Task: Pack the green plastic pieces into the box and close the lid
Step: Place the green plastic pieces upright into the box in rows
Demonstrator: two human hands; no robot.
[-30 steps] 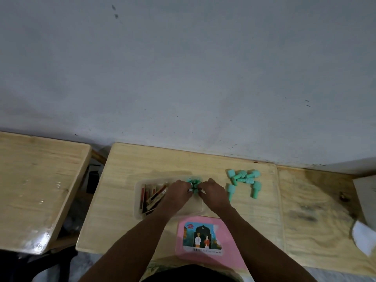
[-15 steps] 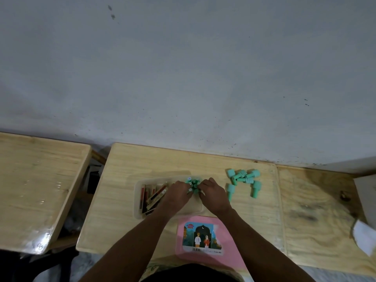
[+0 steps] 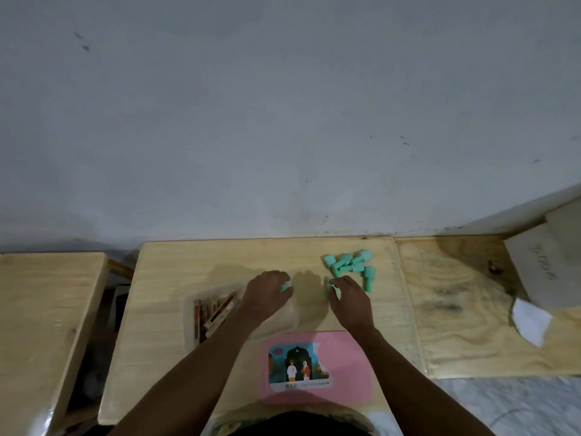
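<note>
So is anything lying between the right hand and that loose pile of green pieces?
Nothing visible. The right hand sits just in front of the green pieces, already touching one nearest piece, with only bare table between. The open box lies to the left, under the left hand.

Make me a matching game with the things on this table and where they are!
Things:
1. pile of green pieces
2. pink lid
3. clear box
4. white paper

Places:
A. nearest the person, between the forearms
B. far right
C. under the left hand
D. beyond the right hand, near the wall

Pairs: 1-D, 2-A, 3-C, 4-B
</note>
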